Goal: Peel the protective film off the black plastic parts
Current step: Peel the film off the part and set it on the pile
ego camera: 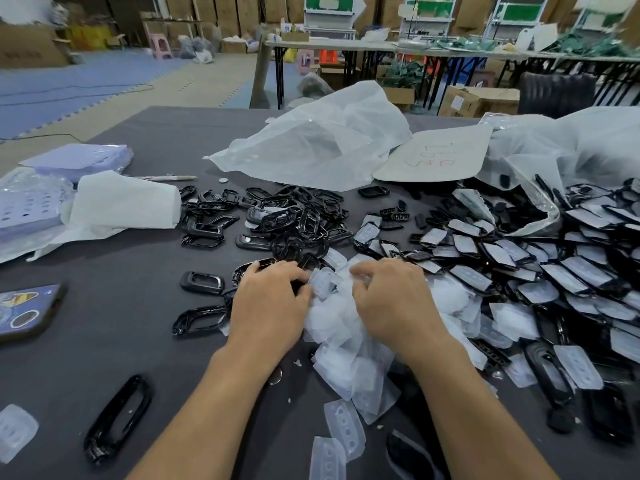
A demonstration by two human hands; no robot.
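Note:
My left hand [268, 303] curls its fingers and thumb round a black plastic part [297, 285], of which only a sliver shows. A translucent protective film [323, 280] sticks out between my hands. My right hand [391, 296] pinches a film edge close to it; the exact contact is hidden by the fingers. Bare glossy black parts [294, 220] lie heaped behind my hands. Parts still covered by film [519, 268] spread to the right. Loose peeled films [346, 344] pile up under and between my wrists.
A grey table [145, 344] holds a phone [24, 311] at the left edge, a long black ring [117, 417], white paper [121, 202], purple trays [76, 157] and a pen [166, 177]. Plastic bags [322, 140] and a card [436, 154] lie behind.

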